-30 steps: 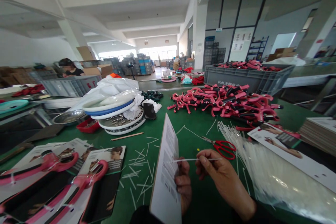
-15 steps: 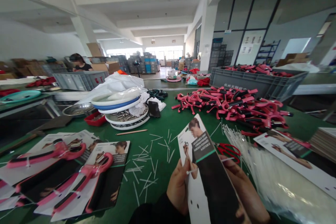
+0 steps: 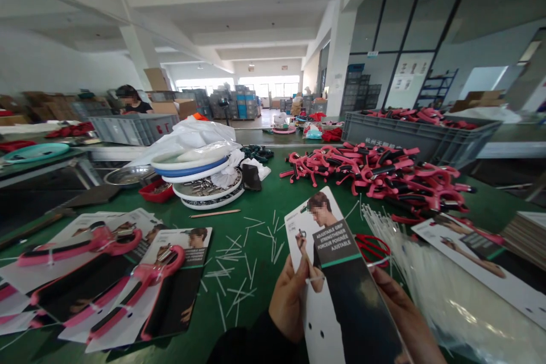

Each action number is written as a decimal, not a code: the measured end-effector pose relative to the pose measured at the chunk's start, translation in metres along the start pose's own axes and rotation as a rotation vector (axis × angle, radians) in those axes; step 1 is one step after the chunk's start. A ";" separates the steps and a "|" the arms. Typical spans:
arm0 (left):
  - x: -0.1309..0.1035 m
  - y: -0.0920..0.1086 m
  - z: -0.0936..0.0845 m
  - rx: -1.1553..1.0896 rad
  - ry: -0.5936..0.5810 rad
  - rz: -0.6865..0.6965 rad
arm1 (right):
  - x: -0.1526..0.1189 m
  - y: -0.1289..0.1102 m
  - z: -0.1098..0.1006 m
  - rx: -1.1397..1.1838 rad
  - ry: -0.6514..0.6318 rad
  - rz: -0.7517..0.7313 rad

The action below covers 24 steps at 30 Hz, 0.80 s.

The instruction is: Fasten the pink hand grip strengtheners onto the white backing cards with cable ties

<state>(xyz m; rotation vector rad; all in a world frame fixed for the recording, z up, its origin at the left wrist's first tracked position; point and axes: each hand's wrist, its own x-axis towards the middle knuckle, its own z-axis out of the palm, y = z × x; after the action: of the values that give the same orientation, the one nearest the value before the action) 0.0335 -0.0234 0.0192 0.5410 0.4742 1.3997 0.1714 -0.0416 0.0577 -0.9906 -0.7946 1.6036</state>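
My left hand (image 3: 290,298) grips the left edge of a printed backing card (image 3: 354,296), thumb on its front. A white cable tie (image 3: 316,279) shows on the card's face beside that thumb. At the card's right edge is my right hand (image 3: 403,304), its fingers closed and partly hidden behind the card. Another thin white cable tie end (image 3: 377,263) sticks out at those fingertips. Just behind lie red-handled scissors (image 3: 374,249). To the left, pink-and-black hand grips (image 3: 147,281) lie fastened on finished-looking cards (image 3: 194,290).
Loose cable tie pieces (image 3: 230,267) litter the green table. A bag of cable ties (image 3: 447,290) and another card (image 3: 482,261) lie right. Beyond are piled hand grips (image 3: 375,170), a grey crate (image 3: 426,139), stacked round trays (image 3: 191,173) and a red dish (image 3: 156,192). A co-worker (image 3: 130,101) sits far left.
The card has turned slightly to face me more, its top edge shifting a little left. My right hand has moved slightly right and down. Both hands remain at the card.
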 end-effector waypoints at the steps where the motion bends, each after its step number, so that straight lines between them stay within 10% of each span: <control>1: 0.000 0.000 0.000 0.003 0.001 -0.004 | -0.001 -0.001 0.002 0.028 0.036 -0.008; 24: 0.002 -0.005 -0.006 -0.001 -0.134 -0.002 | -0.013 -0.002 0.003 0.200 0.058 0.016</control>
<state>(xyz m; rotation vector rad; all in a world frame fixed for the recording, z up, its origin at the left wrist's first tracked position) 0.0342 -0.0218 0.0112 0.6284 0.3662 1.3519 0.1710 -0.0543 0.0633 -0.8976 -0.5756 1.6258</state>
